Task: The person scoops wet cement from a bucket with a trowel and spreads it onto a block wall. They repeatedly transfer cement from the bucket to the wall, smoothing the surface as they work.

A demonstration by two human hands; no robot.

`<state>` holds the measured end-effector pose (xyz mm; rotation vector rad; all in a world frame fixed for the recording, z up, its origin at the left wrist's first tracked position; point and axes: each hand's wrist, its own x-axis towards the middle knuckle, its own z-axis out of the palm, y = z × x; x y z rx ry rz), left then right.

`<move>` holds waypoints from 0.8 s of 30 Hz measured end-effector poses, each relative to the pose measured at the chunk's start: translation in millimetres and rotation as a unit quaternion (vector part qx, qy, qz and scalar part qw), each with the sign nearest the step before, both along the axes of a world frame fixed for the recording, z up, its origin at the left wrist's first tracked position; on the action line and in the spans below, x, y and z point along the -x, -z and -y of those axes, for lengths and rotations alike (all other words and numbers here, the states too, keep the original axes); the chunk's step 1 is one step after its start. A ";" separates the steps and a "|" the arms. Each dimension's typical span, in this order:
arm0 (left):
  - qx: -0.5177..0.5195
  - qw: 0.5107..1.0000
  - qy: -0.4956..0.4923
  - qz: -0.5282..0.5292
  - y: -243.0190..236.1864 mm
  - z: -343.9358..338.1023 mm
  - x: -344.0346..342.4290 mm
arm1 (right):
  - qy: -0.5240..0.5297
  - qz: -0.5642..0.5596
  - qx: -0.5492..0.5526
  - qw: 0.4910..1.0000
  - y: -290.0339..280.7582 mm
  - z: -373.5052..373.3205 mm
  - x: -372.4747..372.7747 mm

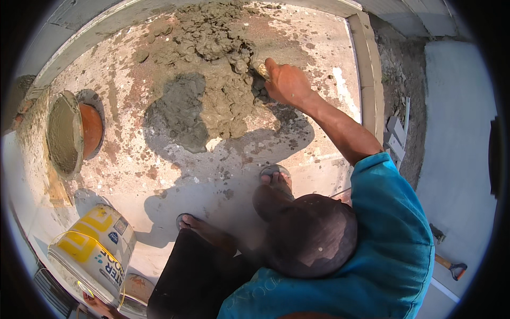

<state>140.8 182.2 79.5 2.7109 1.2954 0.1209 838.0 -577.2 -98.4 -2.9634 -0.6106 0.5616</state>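
Below me, a co-worker in a teal shirt (388, 218) bends over a mortar pile (223, 106), right hand (287, 82) shut on a short tool handle (262, 70); the tool's head is obscured in the mortar. At the lower-left rim, a hand (96, 304) is beside a white and yellow bucket (93, 247); whose it is and whether it grips the bucket I cannot tell. I see no hand that is clearly my right hand.
An orange bowl (90, 127) with grey-coated interior stands at left. A low border (366, 64) edges the mottled slab (319, 42). At right lie pale offcuts (396, 138) and a long-handled tool (454, 270). The co-worker's sandalled feet (273, 178) are on the slab.
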 end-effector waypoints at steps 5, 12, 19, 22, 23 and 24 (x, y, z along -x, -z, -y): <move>-0.046 0.997 0.053 0.016 -16.0 11.0 33.7 | 0.177 -0.041 -0.140 0.973 -24.8 59.2 -23.8; 0.023 0.976 -0.178 0.123 -10.1 87.9 -71.4 | 0.422 -0.259 -0.332 0.803 64.3 115.5 -107.3; 0.020 0.986 -0.109 0.125 -9.6 76.3 -50.8 | 0.020 -0.143 -0.029 0.989 42.2 -33.3 -139.4; 0.031 0.981 -0.121 0.148 -19.7 87.6 -40.6 | -0.076 0.013 0.072 0.994 -25.9 -30.0 -102.7; 0.049 0.977 -0.138 0.154 -20.1 86.6 -41.8 | -0.079 0.045 0.061 0.994 -34.0 -5.4 -102.5; 0.059 0.971 -0.162 0.168 -24.7 92.6 -28.9 | -0.033 0.028 0.025 0.999 -26.9 16.7 -118.9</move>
